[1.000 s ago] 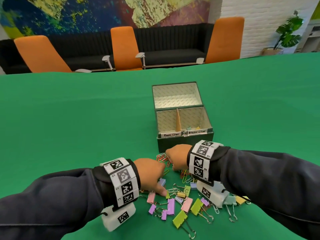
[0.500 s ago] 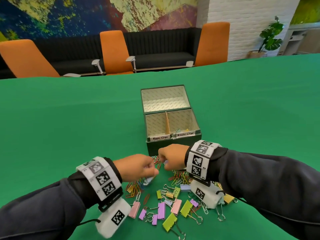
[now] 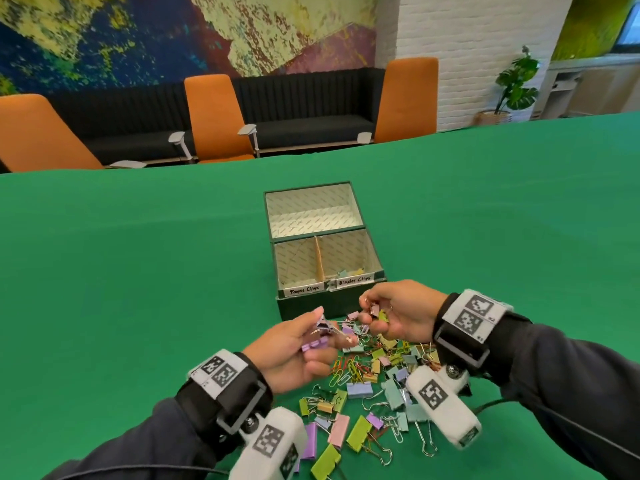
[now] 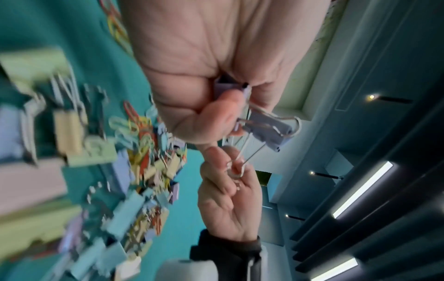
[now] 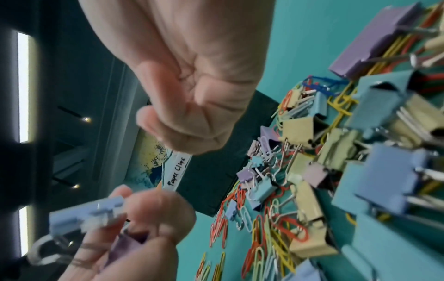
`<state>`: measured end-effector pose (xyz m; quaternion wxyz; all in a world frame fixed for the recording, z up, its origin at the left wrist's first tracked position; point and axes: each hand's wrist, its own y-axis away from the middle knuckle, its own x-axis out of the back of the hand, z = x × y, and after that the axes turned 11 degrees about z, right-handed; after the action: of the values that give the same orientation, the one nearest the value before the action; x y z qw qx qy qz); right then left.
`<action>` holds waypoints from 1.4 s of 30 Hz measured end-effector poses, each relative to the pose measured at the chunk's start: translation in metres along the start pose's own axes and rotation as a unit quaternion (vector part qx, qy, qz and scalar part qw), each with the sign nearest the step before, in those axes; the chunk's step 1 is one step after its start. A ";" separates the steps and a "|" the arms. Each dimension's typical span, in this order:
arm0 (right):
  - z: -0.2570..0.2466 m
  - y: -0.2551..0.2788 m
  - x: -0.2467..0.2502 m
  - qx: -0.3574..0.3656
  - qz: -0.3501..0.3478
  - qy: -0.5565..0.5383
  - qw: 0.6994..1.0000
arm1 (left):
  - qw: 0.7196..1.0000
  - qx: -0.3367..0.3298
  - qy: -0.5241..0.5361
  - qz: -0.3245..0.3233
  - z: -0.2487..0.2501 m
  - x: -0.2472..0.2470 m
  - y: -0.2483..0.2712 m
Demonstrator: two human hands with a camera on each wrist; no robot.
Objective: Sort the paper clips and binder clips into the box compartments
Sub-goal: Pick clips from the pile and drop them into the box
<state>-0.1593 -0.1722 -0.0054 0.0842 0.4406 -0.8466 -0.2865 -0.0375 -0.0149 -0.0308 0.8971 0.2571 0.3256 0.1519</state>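
head view showed a wide green table [image 3: 138, 271] filling most of the scene. beyond its far edge stood a dark bench sofa [image 3: 304, 109] with three orange chairs [image 3: 214, 116] in front of it, under a big painted mural [image 3: 173, 32]. a white brick wall [image 3: 478, 46] and a potted plant [image 3: 516, 84] stood to the right.

near the middle of the table sat the dark box [image 3: 329, 303], lid open away from the person. its front part was split by a brown divider [image 3: 318, 259] into a left compartment labelled "paper clips" [image 3: 304, 290] and a right one labelled "binder clips" [image 3: 355, 280]. a few clips lay in the right compartment; i could not tell what lay in the left.

just in front of the box, a loose pile of pastel binder clips [image 3: 360, 389] and coloured paper clips [image 3: 346, 370] was spread on the cloth, below and between both hands.

the left hand [image 3: 294, 351] was raised above the pile, fingers curled round purple binder clips [image 3: 323, 327], one pinched between thumb and fingertip with its wire handle sticking out. the right hand [image 3: 398, 313] was raised close to the box front, fingers curled round a few small binder clips [image 3: 377, 311], apparently pink and green. from the left wrist view, the purple clip's wire loop reached the right hand's fingertips [image 4: 216, 159].
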 end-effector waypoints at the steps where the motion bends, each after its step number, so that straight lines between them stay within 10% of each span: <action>1: 0.000 0.000 0.002 0.003 0.011 0.010 1.000 | 1.000 -0.001 0.025 -0.014 0.000 -0.007 -0.002; 6: -0.009 0.003 0.009 0.044 0.049 0.086 0.994 | 0.996 -0.047 0.080 0.013 0.005 -0.023 -0.009; 18: -0.097 -0.010 -0.008 0.133 0.135 0.186 0.964 | 0.910 -0.185 -0.291 0.229 0.113 -0.072 -0.018; 24: -0.100 0.001 -0.003 0.166 0.153 0.222 0.949 | 0.878 -0.198 -0.379 0.216 0.117 -0.074 -0.018; 32: -0.043 0.028 0.033 0.115 0.097 0.591 0.792 | 0.693 -0.260 -0.667 0.085 0.071 -0.055 0.016; 37: -0.011 0.022 0.033 0.046 0.102 0.683 0.722 | 0.517 -0.235 -0.822 0.052 0.038 -0.054 -0.006; 42: 0.003 0.005 0.026 0.070 0.096 0.739 0.663 | 0.473 -0.251 -0.842 0.066 0.031 -0.061 -0.026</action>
<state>-0.1793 -0.1900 -0.0080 0.6782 0.4283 -0.5616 0.2030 -0.0593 -0.0749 0.0061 0.7528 0.0457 -0.6566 -0.0038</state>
